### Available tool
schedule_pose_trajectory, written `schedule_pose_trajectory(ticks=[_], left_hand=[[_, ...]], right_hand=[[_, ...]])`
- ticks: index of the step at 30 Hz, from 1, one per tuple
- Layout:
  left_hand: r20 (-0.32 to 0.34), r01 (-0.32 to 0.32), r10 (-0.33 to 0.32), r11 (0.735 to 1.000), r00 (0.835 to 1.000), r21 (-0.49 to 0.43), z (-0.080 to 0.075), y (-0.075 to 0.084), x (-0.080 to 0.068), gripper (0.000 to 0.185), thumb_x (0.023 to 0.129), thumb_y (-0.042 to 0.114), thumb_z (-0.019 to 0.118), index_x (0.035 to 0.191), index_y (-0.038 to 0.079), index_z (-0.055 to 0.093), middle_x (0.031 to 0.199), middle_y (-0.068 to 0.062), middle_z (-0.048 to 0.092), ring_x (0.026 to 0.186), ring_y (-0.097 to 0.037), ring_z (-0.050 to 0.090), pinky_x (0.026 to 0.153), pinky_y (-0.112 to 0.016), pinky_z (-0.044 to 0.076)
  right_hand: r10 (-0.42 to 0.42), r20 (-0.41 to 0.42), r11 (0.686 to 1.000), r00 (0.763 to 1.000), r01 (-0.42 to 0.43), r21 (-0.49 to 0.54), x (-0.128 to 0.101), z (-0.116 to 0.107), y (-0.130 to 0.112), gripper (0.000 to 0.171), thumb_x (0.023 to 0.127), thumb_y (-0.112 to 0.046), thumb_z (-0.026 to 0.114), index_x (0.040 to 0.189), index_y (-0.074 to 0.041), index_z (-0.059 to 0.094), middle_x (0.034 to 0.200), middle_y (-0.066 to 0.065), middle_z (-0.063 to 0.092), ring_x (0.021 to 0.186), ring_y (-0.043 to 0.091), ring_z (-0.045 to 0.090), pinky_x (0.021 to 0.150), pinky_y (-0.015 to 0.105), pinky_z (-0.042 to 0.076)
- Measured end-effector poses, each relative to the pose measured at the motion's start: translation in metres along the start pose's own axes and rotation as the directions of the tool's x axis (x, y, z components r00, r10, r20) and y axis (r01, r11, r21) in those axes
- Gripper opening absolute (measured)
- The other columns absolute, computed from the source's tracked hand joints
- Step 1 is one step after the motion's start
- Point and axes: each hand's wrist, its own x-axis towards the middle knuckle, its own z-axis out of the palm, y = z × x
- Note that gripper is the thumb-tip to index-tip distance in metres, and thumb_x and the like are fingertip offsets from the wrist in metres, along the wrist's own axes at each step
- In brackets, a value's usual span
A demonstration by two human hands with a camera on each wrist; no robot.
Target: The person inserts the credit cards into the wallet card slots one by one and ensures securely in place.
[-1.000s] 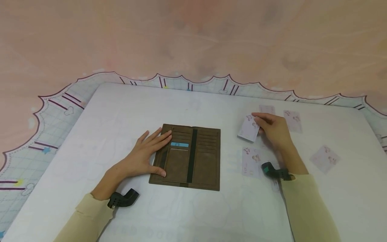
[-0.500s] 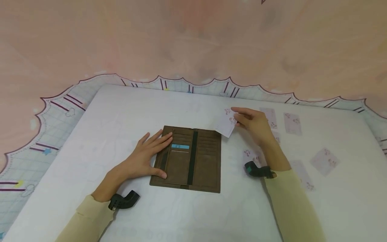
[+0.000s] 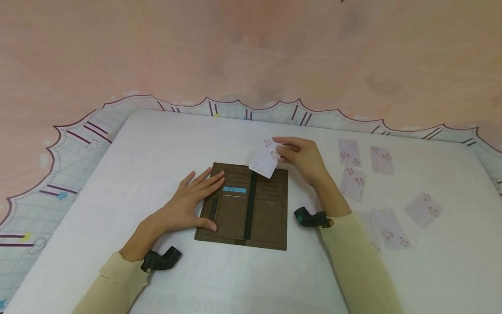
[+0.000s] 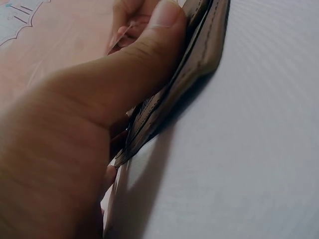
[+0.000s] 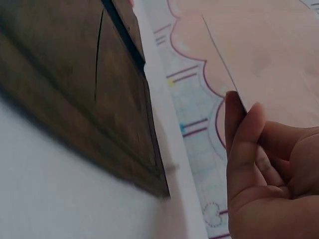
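Observation:
An opened brown wallet (image 3: 270, 222) lies flat on the white table, a blue card (image 3: 234, 190) showing in one of its left slots. My left hand (image 3: 184, 207) rests on the wallet's left side with fingers spread; the left wrist view has the thumb (image 4: 154, 50) along the wallet's edge (image 4: 204, 64). Between thumb and fingers, my right hand (image 3: 307, 161) pinches a white card with reddish print (image 3: 262, 162). This card is held tilted and overlaps the wallet's top edge in the head view. In the right wrist view it appears edge-on as a thin line above the fingertips (image 5: 256, 113).
Several similar pale printed cards lie scattered on the right of the table, among them one near the back (image 3: 381, 160) and one turned like a diamond (image 3: 423, 210). A patterned cloth with a scalloped border (image 3: 251, 112) runs behind the white tabletop (image 3: 164, 144).
My right hand has carried the pinched card leftward from above the scattered cards to the wallet's top edge. The left hand and the wallet have stayed in place.

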Motion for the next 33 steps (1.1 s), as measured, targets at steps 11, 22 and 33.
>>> schedule_pose_trajectory(ticks=[11, 22, 33], left_hand=[[-0.008, -0.004, 0.004, 1.000, 1.000, -0.008, -0.002, 0.003, 0.002, 0.112, 0.065, 0.058, 0.079, 0.150, 0.004, 0.029, 0.156, -0.009, 0.025, 0.145, -0.031, 0.008, 0.112, -0.055, 0.000], [0.000, 0.014, -0.014, 1.000, 1.000, -0.013, -0.003, 0.002, 0.002, 0.114, 0.064, 0.058, 0.080, 0.150, 0.005, 0.029, 0.156, -0.008, 0.025, 0.145, -0.031, 0.008, 0.113, -0.053, 0.000], [-0.007, 0.013, -0.013, 1.000, 1.000, -0.022, -0.003, 0.003, 0.002, 0.113, 0.064, 0.057, 0.080, 0.150, 0.005, 0.029, 0.156, -0.008, 0.026, 0.144, -0.031, 0.009, 0.112, -0.055, 0.000]], right_hand=[[-0.033, 0.044, 0.998, 0.999, 0.030, 0.049, 0.012, 0.039, 0.004, 0.028, 0.092, -0.006, 0.063, 0.120, -0.005, 0.067, 0.096, 0.014, 0.067, 0.075, 0.019, 0.067, 0.075, 0.029, 0.056], [-0.087, 0.046, 0.996, 0.995, 0.088, -0.031, 0.015, 0.057, 0.015, 0.025, 0.092, -0.006, 0.063, 0.116, -0.007, 0.069, 0.094, 0.011, 0.070, 0.073, 0.021, 0.068, 0.072, 0.031, 0.056], [-0.120, 0.088, 0.992, 0.989, 0.123, -0.028, 0.014, 0.060, 0.019, 0.024, 0.092, -0.007, 0.064, 0.115, -0.005, 0.070, 0.108, 0.009, 0.070, 0.076, 0.018, 0.069, 0.073, 0.028, 0.056]])
